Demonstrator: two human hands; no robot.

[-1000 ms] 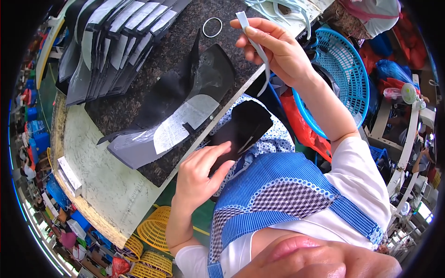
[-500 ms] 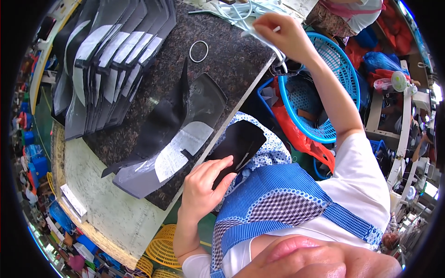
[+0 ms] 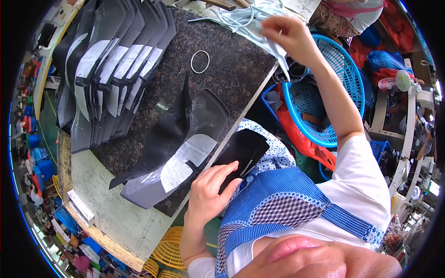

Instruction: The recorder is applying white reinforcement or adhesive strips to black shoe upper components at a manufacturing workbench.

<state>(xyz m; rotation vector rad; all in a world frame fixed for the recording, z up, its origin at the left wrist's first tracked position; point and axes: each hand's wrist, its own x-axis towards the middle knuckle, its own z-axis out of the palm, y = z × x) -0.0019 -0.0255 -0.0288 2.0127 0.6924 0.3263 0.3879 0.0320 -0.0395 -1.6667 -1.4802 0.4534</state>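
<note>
My left hand [image 3: 211,192] rests over a black flat piece [image 3: 243,150] on my lap, by the table edge. Its fingers are stretched out, with the thumb apart. At the far table corner, my right hand [image 3: 292,41] is closed in a pinch at a heap of thin white strips [image 3: 248,17]; one white strip [image 3: 282,60] hangs below it over the edge. Between the hands and the stack lies a curved grey panel [image 3: 148,185] with a pale patch, beside a black flexible piece [image 3: 164,132]. A white ring [image 3: 200,62] lies farther back.
Several similar grey panels [image 3: 111,60] stand stacked at the left of the dark speckled tabletop [image 3: 232,60]. A blue plastic basket [image 3: 331,144] and a red bag [image 3: 308,143] are at the right, below table height. Yellow baskets [image 3: 169,245] sit under the near edge.
My right hand has shifted slightly right, and the white strip now hangs lower over the table corner. My left hand stays on the black piece. The whole view has shifted a little.
</note>
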